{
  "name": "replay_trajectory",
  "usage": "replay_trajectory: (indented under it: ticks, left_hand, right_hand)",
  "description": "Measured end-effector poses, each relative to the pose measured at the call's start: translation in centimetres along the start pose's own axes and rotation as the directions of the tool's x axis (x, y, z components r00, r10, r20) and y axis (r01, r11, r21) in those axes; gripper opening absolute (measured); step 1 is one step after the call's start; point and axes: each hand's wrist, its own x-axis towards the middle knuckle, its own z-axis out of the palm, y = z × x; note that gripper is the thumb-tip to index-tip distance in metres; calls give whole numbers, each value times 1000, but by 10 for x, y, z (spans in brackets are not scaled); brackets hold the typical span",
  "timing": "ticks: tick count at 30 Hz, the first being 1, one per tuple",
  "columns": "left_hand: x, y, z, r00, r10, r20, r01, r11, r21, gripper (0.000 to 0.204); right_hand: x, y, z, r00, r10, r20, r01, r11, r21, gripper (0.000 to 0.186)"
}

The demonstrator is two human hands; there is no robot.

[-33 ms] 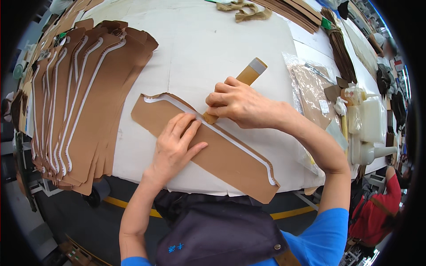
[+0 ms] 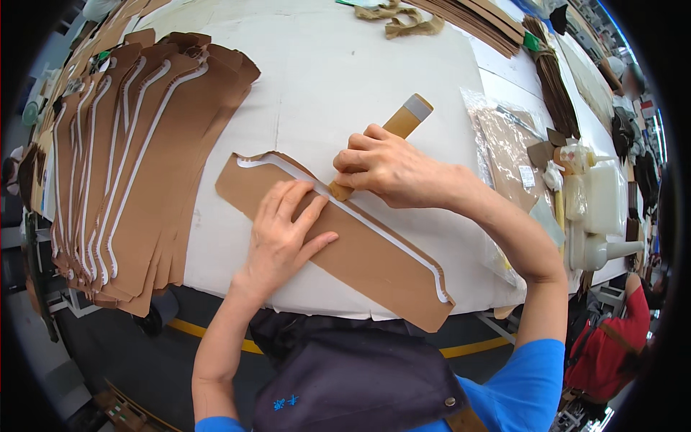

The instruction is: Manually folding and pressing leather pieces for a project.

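A long brown leather-like panel [image 2: 374, 266] lies slantwise before me, with a white strip [image 2: 392, 236] along its far edge. My left hand [image 2: 284, 230] rests on the panel, fingers stretched out and fingertips near the strip. Closed around a flat tan bar [image 2: 405, 119] with a grey band near its upper end is my right hand [image 2: 385, 169]. The bar is tilted, its lower end against the panel's far edge beside my left fingertips. My fingers cover the bar's middle.
Overlapping brown panels [image 2: 162, 158] with white strips are fanned out at the left. Brown scraps [image 2: 414, 27] lie at the far side. To the right are a clear plastic bag [image 2: 504, 151] and white bottles [image 2: 604, 194]. A person in red [image 2: 612, 345] is at the far right.
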Motion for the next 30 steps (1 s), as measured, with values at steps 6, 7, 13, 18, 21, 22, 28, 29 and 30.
replay_trajectory:
  ticks: [6,7,13,18,21,22,28,29,30]
  left_hand:
    - [3,-31,-6,994,-92,-55,93,996,15,66]
    - [4,-35,-8,994,-97,-58,98,995,16,66]
    - [8,-44,-13,995,-90,-52,91,996,12,68]
    - [8,-45,-14,996,-86,-24,85,995,-43,69]
    - [-8,-21,-9,999,-45,-6,45,998,-49,70]
    - [-16,-10,-7,999,-42,-10,41,998,-48,69]
    - [-36,17,-6,1000,-24,7,24,999,-43,67]
    - [-37,17,-4,1000,-26,6,27,999,-45,67]
    - [-37,17,-1,999,-51,-11,51,997,-52,68]
  right_hand:
    - [32,19,11,1000,-9,-10,9,1000,-4,20]
    - [37,21,11,1000,-14,-8,14,1000,-2,20]
    - [63,37,19,999,-17,-27,18,1000,14,16]
    - [63,38,17,1000,-14,-4,15,991,131,11]
    - [37,15,11,999,11,40,-17,986,165,21]
    - [26,3,10,999,30,38,-36,984,173,23]
    - [-9,-52,1,986,159,44,-163,982,101,31]
    - [-9,-54,1,984,175,34,-177,980,86,32]
    - [-9,-53,1,984,173,37,-176,981,86,32]
